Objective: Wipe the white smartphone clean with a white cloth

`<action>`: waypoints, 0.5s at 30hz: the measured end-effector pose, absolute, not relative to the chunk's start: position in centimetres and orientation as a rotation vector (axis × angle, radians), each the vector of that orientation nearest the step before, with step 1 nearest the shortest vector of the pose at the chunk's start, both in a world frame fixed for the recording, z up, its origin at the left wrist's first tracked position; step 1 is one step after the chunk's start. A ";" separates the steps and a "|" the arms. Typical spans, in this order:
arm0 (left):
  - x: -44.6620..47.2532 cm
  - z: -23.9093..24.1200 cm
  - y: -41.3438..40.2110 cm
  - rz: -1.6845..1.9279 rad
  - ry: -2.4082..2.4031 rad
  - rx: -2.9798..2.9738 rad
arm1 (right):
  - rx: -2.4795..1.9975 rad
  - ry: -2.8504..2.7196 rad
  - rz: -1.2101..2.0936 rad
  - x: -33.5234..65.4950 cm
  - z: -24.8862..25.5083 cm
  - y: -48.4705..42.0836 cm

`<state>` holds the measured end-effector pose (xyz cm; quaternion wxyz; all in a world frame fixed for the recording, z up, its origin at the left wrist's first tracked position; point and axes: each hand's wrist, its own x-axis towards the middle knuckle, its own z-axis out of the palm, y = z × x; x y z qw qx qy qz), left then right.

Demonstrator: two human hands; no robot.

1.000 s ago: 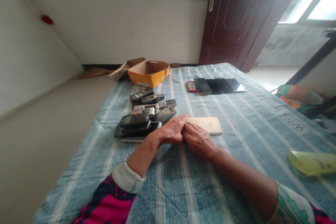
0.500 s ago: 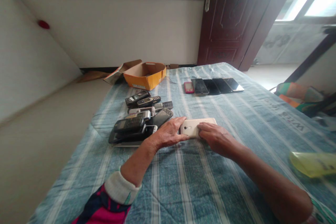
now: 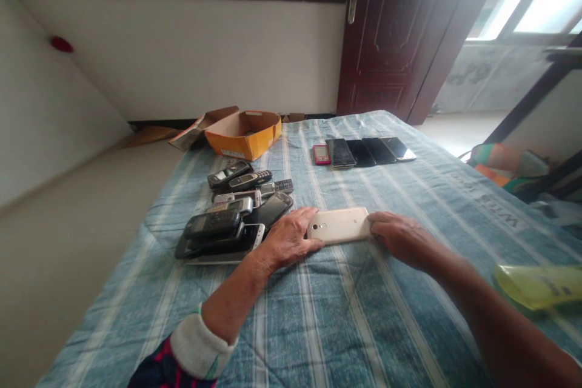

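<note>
A white smartphone (image 3: 339, 225) lies face down on the blue striped cloth (image 3: 345, 315), its camera end to the left. My left hand (image 3: 288, 239) grips its left end with curled fingers. My right hand (image 3: 402, 239) holds its right end, fingers closed on the edge. Just left of my left hand sits a heap of old keypad phones (image 3: 231, 215), several stacked on one another.
A row of dark smartphones (image 3: 368, 151) with a small red phone (image 3: 321, 154) lies farther back. An open orange cardboard box (image 3: 243, 132) stands at the far left edge of the cloth. A yellow-green plastic item (image 3: 541, 284) lies at the right. A dark wooden door (image 3: 400, 30) is behind.
My hands, first together at the phone's left end, have slid apart to its two ends. The phone's whole back now shows. The camera view shifted slightly.
</note>
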<state>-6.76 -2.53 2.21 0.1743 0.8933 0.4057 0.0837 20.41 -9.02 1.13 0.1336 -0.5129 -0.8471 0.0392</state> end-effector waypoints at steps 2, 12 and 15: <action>-6.8 2.0 -2.4 0.251 1.153 2.530 | -1.503 -2.396 0.163 21.2 1.1 -8.8; -6.8 1.6 -2.2 0.318 1.145 2.599 | -1.465 -1.793 0.213 20.1 -1.1 -6.9; -6.6 1.7 -2.3 0.332 1.131 2.592 | -1.553 -1.839 0.171 19.1 -1.6 -6.4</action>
